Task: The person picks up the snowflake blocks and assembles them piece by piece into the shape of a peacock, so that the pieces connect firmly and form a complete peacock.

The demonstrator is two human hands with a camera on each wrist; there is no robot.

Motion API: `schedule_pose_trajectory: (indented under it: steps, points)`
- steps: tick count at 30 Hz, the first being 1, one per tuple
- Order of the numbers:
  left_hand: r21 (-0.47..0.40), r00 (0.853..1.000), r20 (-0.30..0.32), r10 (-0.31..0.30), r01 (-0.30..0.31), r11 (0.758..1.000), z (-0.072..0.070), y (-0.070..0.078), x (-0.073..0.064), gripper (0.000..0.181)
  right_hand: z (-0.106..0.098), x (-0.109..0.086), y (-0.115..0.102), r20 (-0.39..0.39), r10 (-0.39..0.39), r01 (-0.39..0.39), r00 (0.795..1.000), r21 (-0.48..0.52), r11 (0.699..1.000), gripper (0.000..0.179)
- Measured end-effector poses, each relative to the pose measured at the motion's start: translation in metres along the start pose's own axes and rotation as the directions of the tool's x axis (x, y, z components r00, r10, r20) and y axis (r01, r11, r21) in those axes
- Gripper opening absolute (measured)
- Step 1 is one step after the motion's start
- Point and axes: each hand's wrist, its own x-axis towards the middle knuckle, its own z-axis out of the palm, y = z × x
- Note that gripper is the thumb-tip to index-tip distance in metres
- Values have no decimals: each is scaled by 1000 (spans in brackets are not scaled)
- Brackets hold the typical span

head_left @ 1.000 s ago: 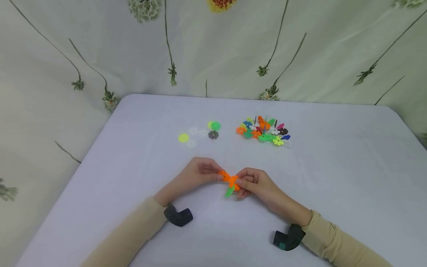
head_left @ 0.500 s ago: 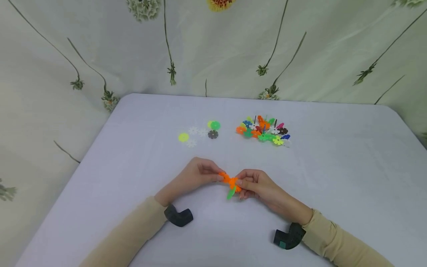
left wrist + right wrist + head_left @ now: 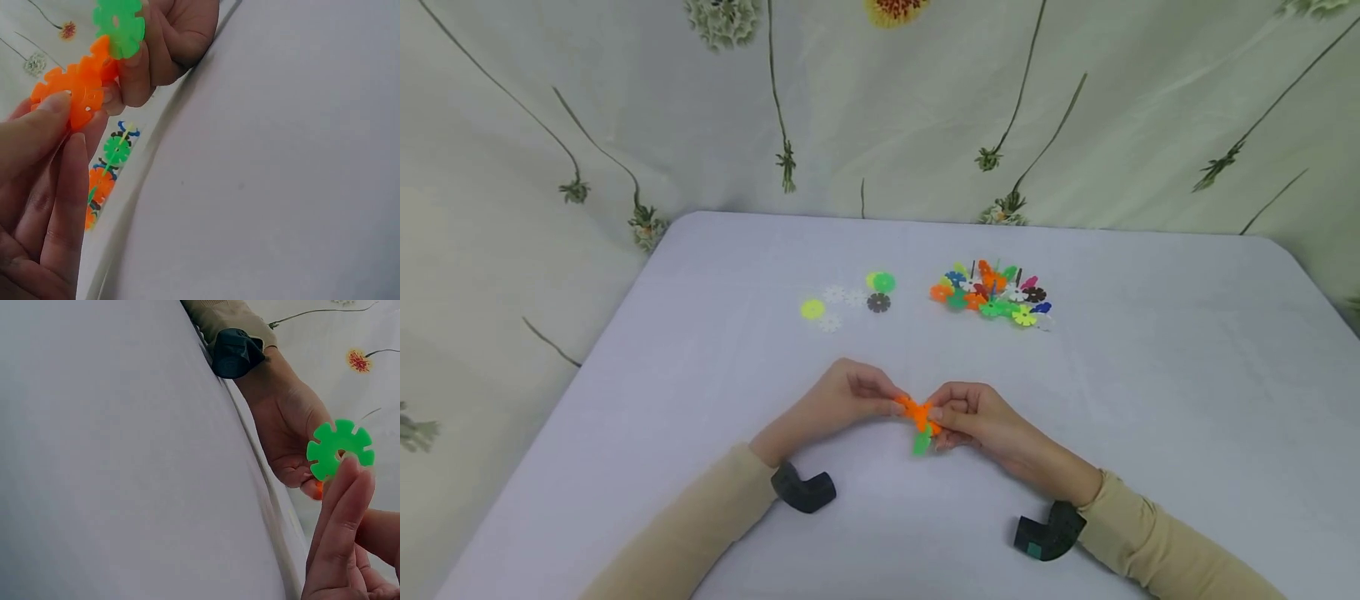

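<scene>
Between my two hands is a small joined piece of orange notched plastic discs (image 3: 75, 87) with a green notched disc (image 3: 334, 440) attached. My left hand (image 3: 850, 396) pinches an orange disc at the piece's left end with thumb and fingers. From the other side my right hand (image 3: 973, 417) pinches the piece near where orange and green meet. In the head view the green disc hangs below the orange ones. The right wrist view shows it nearly face-on, with my right fingertips against it and most of the orange hidden.
Behind the hands, a pile of mixed-colour notched discs (image 3: 992, 296) lies on the white table (image 3: 1150, 375). Left of it are several loose flat discs, among them a yellow one (image 3: 812, 309), a dark grey one (image 3: 879, 302) and a green one (image 3: 883, 282).
The joined piece has turned slightly in my hands, and the green disc shows at a different angle, a little lower. Both hands have shifted slightly toward me. The discs on the table have not moved.
</scene>
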Motion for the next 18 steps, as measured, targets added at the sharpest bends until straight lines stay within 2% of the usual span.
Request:
schedule_pose_trajectory:
  steps: [5, 8, 11, 15, 17, 18]
  points:
    - [42, 1000, -1, 18, -18, 999, 3, 1, 0, 13, 1, 0, 0, -35, 2, -2, 999, -10, 1000, 11]
    - [80, 999, -22, 40, -38, 996, 4, 1, 2, 14, 2, 1, -1, -60, 5, -6, 998, -8, 1000, 13]
    - [117, 994, -102, 44, -32, 993, 4, 2, 3, 14, 1, 4, -4, -103, 16, -12, 995, 40, 999, 22]
    - [108, 971, -235, 36, -11, 994, 4, 3, 5, 14, 0, 4, -5, -150, 36, -15, 988, 141, 990, 33]
    - [79, 966, -257, 23, -3, 997, 5, 3, 4, 14, 0, 2, -5, -146, 35, -11, 989, 163, 987, 31]
    - [63, 969, -248, 14, 2, 998, 6, 1, 3, 13, 1, 1, -4, -149, 33, -6, 988, 175, 985, 28]
